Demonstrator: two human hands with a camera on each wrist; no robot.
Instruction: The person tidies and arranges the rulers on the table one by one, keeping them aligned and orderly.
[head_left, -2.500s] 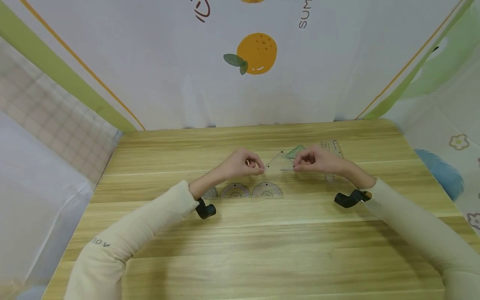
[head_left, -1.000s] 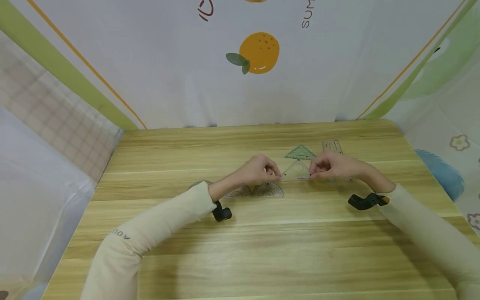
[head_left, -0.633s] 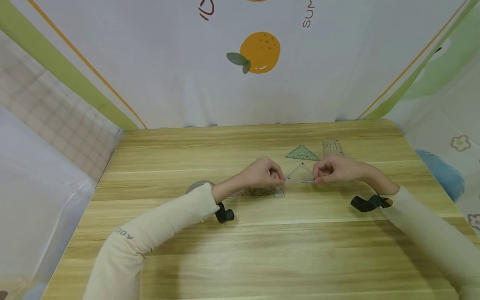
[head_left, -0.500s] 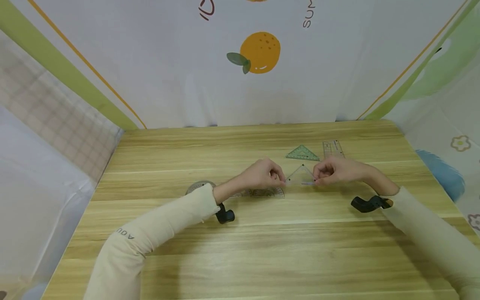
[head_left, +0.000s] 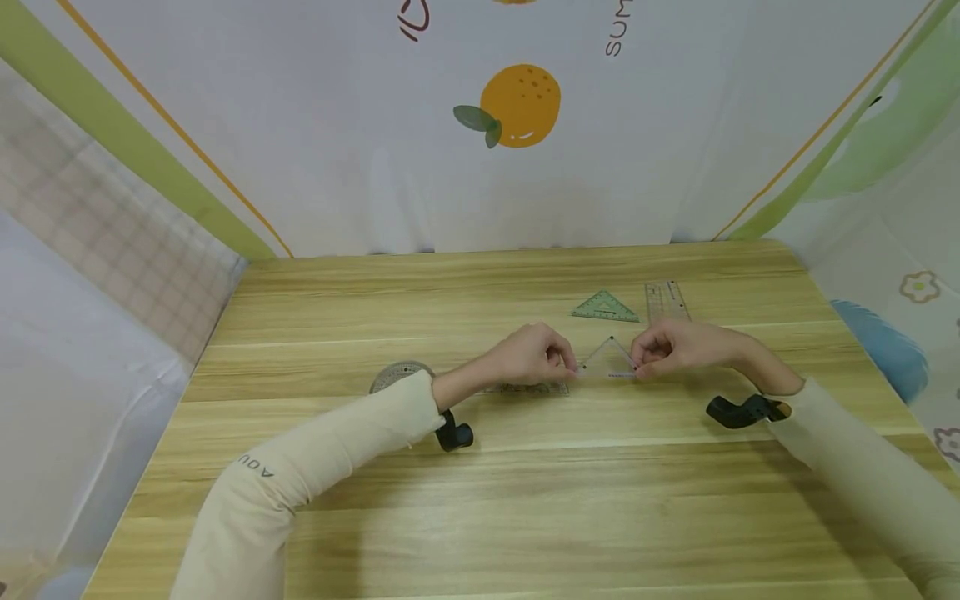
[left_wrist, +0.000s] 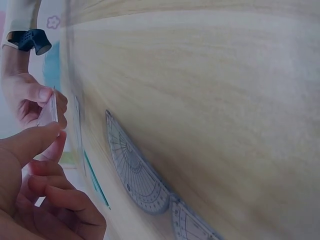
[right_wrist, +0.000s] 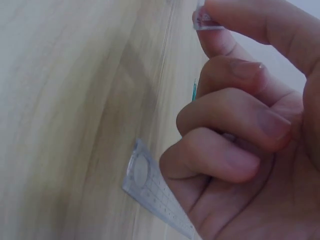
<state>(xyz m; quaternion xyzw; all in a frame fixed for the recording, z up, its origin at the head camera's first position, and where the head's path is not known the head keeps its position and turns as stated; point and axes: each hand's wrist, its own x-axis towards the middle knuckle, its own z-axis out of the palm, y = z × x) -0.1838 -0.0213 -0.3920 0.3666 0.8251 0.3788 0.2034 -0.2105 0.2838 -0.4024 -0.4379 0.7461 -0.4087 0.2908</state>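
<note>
A clear triangular set square [head_left: 611,360] is stretched between both hands, its peak pointing away from the person. My left hand [head_left: 534,354] pinches the left corner between thumb and forefinger. At the opposite corner, my right hand [head_left: 681,347] pinches with thumb and fingertips, its other fingers curled in. The left wrist view shows the set square [left_wrist: 48,114] raised off the table, edge-on. Behind it lies a green set square [head_left: 604,307] flat on the wood. Clear protractors [left_wrist: 134,167] lie in a row near the left hand, partly hidden by the left forearm in the head view.
Behind the right hand lies a clear ruler [head_left: 665,300], partly covered by that hand. One more protractor [head_left: 401,372] shows beyond the left sleeve. The wooden table [head_left: 525,500] ends at a white printed cloth [head_left: 337,167] at the back.
Both hands have carried the clear set square rightward and toward the person, away from the green set square, which was partly covered earlier. The left hand now overlaps the protractors. Both pinches stay.
</note>
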